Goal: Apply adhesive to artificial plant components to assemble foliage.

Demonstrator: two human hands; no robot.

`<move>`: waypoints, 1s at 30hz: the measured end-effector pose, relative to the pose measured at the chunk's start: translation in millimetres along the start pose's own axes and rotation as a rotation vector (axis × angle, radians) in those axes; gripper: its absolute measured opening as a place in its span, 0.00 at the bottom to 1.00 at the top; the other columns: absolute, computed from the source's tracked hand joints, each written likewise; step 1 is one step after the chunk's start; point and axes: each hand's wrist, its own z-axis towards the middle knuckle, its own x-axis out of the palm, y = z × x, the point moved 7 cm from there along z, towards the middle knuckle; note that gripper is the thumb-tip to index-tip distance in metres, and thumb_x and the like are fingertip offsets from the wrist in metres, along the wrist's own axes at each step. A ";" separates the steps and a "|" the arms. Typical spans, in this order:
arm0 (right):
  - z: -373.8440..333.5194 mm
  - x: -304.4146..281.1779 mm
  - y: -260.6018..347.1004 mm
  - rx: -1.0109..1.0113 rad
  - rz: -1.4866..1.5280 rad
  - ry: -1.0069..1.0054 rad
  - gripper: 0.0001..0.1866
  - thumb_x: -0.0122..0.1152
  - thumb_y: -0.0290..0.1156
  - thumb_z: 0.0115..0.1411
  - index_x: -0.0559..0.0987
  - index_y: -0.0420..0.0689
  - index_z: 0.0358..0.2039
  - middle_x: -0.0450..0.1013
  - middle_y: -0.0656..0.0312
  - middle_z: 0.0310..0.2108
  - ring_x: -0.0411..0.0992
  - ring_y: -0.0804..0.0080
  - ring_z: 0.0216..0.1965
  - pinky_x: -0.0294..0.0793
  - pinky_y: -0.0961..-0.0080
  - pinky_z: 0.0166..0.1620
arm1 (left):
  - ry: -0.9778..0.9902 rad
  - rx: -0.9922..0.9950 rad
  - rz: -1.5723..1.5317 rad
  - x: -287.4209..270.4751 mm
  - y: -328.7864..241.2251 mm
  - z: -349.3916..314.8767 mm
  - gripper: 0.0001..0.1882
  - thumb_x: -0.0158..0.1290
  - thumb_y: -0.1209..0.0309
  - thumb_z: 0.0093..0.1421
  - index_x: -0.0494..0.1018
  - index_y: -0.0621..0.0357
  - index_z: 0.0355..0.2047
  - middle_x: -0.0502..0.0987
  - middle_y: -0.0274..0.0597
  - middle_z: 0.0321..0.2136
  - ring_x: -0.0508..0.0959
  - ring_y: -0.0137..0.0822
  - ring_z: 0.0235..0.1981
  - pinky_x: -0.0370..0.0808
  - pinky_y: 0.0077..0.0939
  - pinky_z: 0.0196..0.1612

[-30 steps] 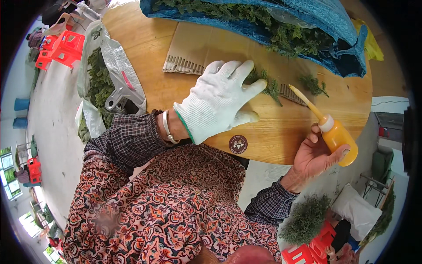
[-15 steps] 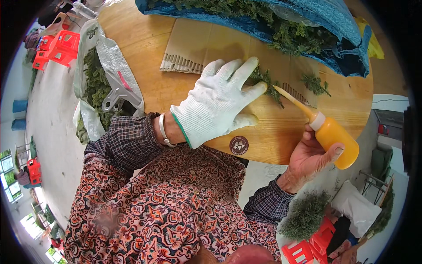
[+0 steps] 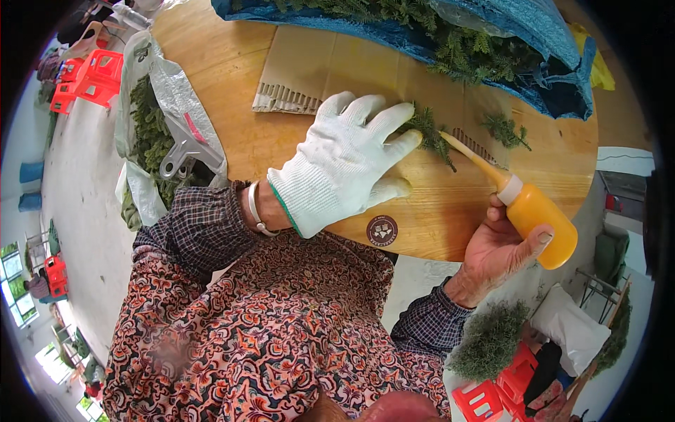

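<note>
My left hand (image 3: 346,158), in a white knit glove with a green cuff edge, lies palm down at the table's near edge with its fingers spread. Two of its fingertips touch or overlap a small green fir sprig (image 3: 437,141), hiding part of it. In my bare right hand (image 3: 493,250) is an orange-yellow squeeze bottle (image 3: 541,226) with a long tapered nozzle, tilted up and to the left. The nozzle's tip is right beside the sprig; whether it touches cannot be made out. Another fir sprig (image 3: 506,131) lies farther right on flattened cardboard (image 3: 299,67).
At the back of the wooden table (image 3: 232,98), a blue sack (image 3: 541,32) spills fir branches. To the left are a whitish bag (image 3: 176,81) of greenery and a grey metal clamp (image 3: 186,151). Red stools (image 3: 98,76) stand on the floor, and a green bundle (image 3: 489,344) lies lower right.
My left hand has drawn slightly left, its fingers a little more bent, so more of the sprig shows. The bottle in my right hand has barely shifted.
</note>
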 end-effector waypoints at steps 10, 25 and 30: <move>-3.2 10.9 2.5 -0.048 -0.080 0.026 0.29 0.67 0.44 0.55 0.68 0.38 0.48 0.74 0.52 0.35 0.75 0.63 0.27 0.75 0.81 0.31 | -0.109 0.031 -0.014 -0.8 -3.2 -0.8 0.27 0.60 0.56 0.44 0.73 0.52 0.44 0.68 0.40 0.50 0.67 0.44 0.49 0.62 0.46 0.53; -3.7 -3.0 4.3 -0.070 -0.146 0.018 0.26 0.64 0.45 0.58 0.70 0.38 0.46 0.75 0.52 0.31 0.76 0.63 0.26 0.74 0.83 0.29 | -0.121 0.032 0.010 7.4 -4.3 -2.6 0.27 0.61 0.56 0.43 0.73 0.51 0.43 0.68 0.38 0.50 0.67 0.43 0.50 0.62 0.46 0.53; -4.3 -3.7 7.3 -0.067 -0.155 0.024 0.26 0.65 0.45 0.57 0.70 0.38 0.46 0.76 0.52 0.32 0.76 0.63 0.26 0.74 0.82 0.29 | -0.114 0.022 0.006 7.1 -5.6 -0.8 0.27 0.61 0.55 0.42 0.74 0.51 0.42 0.68 0.37 0.49 0.67 0.42 0.49 0.63 0.46 0.53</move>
